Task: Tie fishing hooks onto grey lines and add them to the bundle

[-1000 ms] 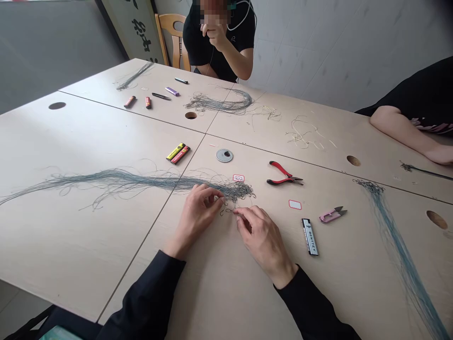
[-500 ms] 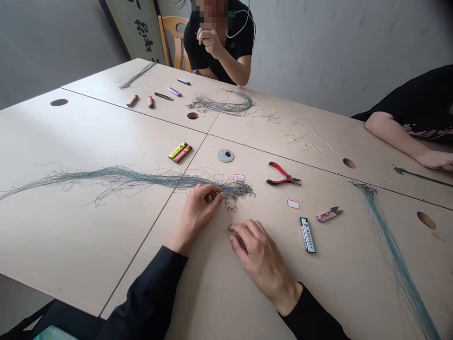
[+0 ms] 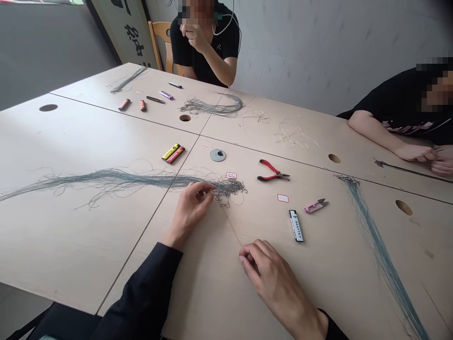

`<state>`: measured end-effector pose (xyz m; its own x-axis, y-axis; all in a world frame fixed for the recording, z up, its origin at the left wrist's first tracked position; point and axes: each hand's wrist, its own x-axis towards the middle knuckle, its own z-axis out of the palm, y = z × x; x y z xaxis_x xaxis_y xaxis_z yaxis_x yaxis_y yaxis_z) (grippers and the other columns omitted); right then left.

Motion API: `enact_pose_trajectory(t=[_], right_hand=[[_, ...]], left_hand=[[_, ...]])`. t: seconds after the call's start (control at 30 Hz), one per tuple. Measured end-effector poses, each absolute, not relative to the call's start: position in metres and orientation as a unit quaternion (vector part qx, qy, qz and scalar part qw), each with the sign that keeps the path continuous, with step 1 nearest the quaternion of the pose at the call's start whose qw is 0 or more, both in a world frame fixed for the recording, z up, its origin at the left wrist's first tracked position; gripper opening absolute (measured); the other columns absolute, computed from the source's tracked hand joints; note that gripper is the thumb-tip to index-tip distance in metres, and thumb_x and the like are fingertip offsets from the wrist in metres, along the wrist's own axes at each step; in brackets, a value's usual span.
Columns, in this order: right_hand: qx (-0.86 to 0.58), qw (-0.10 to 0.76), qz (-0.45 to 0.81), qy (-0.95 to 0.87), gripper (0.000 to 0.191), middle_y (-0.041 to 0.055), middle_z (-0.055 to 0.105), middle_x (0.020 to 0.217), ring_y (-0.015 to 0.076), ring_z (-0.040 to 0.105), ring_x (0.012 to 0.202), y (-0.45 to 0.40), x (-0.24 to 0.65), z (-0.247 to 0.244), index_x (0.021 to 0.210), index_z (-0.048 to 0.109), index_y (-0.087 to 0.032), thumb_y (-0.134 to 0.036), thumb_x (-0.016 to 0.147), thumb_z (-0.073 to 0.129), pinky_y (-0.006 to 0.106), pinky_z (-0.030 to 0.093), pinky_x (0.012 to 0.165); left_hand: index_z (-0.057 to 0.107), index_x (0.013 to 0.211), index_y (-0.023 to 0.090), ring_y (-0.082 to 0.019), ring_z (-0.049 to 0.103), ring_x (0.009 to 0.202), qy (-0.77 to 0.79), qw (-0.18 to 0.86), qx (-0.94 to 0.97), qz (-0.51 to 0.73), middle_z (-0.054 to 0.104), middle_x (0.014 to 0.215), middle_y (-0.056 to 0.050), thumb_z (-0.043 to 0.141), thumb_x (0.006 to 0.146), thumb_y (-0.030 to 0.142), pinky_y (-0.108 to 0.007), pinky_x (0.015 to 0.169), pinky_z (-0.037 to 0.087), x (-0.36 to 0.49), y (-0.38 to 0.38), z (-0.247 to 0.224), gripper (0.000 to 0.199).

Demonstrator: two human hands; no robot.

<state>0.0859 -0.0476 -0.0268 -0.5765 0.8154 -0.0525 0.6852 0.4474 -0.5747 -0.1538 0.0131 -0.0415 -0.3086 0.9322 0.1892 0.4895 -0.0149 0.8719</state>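
Note:
A long bundle of blue-grey fishing lines lies across the table, with a cluster of small dark hooks at its right end. At the near edge of that cluster my left hand is closed in a pinch; what sits between its fingertips is too small to make out. A thin brownish thread runs from beside the hooks down to my right hand, whose thumb and forefinger are pinched on its end. The thread looks straight between the two hands.
Beyond my hands lie red-handled pliers, pink thread snips, a BENTTEY lighter, a yellow and a red lighter and a metal disc. Another line bundle stretches along the right. Two people sit across the table.
My right hand has drawn away from the hooks, toward me and to the right, with a longer length of thread showing. My left hand stays by the hooks. The view has shifted slightly.

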Motion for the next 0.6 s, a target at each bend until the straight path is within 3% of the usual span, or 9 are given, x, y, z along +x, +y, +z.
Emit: enact_pose_trajectory(t=[0.13,0.23,0.33,0.6], right_hand=[[-0.42,0.092,0.279,-0.858,0.018,0.003,0.063,0.09,0.0214,0.065,0.081,-0.071,0.109,-0.018,0.094,0.058,-0.022,-0.007,0.098,0.051,0.036,0.055,0.068],[-0.4,0.07,0.285,-0.868,0.019,0.004,0.065,0.097,0.0212,0.066,0.082,-0.095,0.132,-0.01,0.108,0.06,-0.023,-0.009,0.096,0.056,0.033,0.057,0.067],[-0.383,0.061,0.286,-0.876,0.033,0.0054,0.065,0.104,0.0213,0.066,0.085,-0.119,0.154,-0.009,0.122,0.059,-0.024,-0.012,0.092,0.063,0.031,0.058,0.069],[-0.353,0.239,0.192,-0.884,0.018,0.0046,0.064,0.083,0.0185,0.058,0.073,-0.157,0.177,-0.044,0.099,0.066,-0.018,-0.005,0.09,0.059,0.031,0.05,0.065]], left_hand=[[0.077,0.094,0.02,-0.017,0.059,0.073,0.659,0.242,0.541,0.463,0.071,0.083,-0.001,0.061,0.087,0.025,-0.029,0.07,0.047,-0.155,0.014,-0.044,0.018],[0.077,0.096,0.02,-0.016,0.058,0.073,0.661,0.245,0.54,0.46,0.07,0.087,-0.002,0.063,0.086,0.026,-0.029,0.069,0.047,-0.156,0.014,-0.045,0.018],[0.078,0.096,0.021,-0.015,0.056,0.067,0.666,0.248,0.532,0.461,0.069,0.086,-0.001,0.064,0.086,0.027,-0.028,0.065,0.046,-0.156,0.014,-0.043,0.019],[0.074,0.107,0.019,-0.013,0.057,0.072,0.669,0.225,0.472,0.528,0.068,0.095,-0.002,0.067,0.079,0.021,-0.026,0.066,0.046,-0.157,0.019,-0.04,0.029]])
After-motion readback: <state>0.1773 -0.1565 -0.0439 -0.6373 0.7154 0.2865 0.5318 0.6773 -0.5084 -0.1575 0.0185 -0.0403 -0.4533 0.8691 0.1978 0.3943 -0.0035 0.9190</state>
